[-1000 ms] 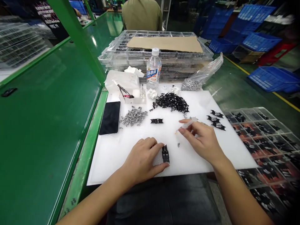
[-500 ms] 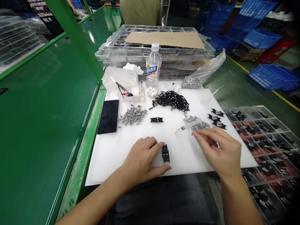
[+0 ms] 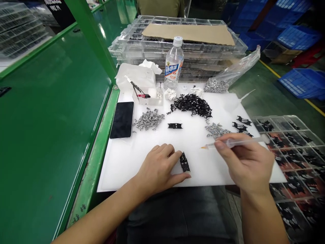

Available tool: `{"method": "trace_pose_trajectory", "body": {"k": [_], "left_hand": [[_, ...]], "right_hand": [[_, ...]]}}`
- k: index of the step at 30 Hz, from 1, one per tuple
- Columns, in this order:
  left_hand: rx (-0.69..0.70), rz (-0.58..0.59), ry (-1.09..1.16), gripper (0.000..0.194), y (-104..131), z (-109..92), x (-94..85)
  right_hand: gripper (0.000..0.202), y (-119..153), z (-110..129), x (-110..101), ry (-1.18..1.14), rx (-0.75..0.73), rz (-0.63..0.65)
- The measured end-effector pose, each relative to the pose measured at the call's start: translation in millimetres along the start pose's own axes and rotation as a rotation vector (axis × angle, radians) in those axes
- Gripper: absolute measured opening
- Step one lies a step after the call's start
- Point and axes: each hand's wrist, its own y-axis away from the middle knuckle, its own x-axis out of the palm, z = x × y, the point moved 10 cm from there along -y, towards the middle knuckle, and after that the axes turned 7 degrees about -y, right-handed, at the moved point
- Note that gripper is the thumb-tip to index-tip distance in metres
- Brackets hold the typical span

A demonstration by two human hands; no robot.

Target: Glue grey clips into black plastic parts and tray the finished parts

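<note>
My left hand (image 3: 158, 167) lies on the white work board (image 3: 127, 162), its index finger and thumb bracketing the two ends of a small black plastic part (image 3: 185, 162). That part stands lengthwise toward me, slightly tilted. In a pinch, my right hand (image 3: 247, 162) holds a translucent pen-shaped tool (image 3: 232, 142) whose thin orange tip points left over the board. Beyond the hands lies a second black part (image 3: 175, 125). Near the right hand is a pile of small grey pieces (image 3: 215, 129), with several finished-looking black parts (image 3: 242, 126) close by.
Another grey pile (image 3: 149, 119), a black heap (image 3: 193, 105) and a phone (image 3: 122, 120) lie on the board. A bottle (image 3: 174, 64) stands before stacked clear trays (image 3: 203, 51). A compartment tray (image 3: 291, 145) sits low at right. A green partition (image 3: 50, 118) borders the left.
The pen-shaped tool, angled beside my right fingertips before, now lies across the right hand in a pinch grip. The black part has tilted slightly under my left hand. The view has shifted.
</note>
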Motion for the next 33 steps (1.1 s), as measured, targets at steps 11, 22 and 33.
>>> {"method": "trace_pose_trajectory", "body": {"k": [11,22,33], "left_hand": [[-0.005,-0.003,-0.01,0.048,0,1,1.2],[-0.03,-0.015,0.033,0.05,-1,3,0.7],[-0.024,0.019,0.054,0.049,-1,3,3.0]], "right_hand": [[0.007,11,-33,31,-0.799,0.399,-0.054],[0.078,33,-40,82,-1.255,0.629,0.097],[0.064,34,-24,83,-1.207,0.486,0.111]]}}
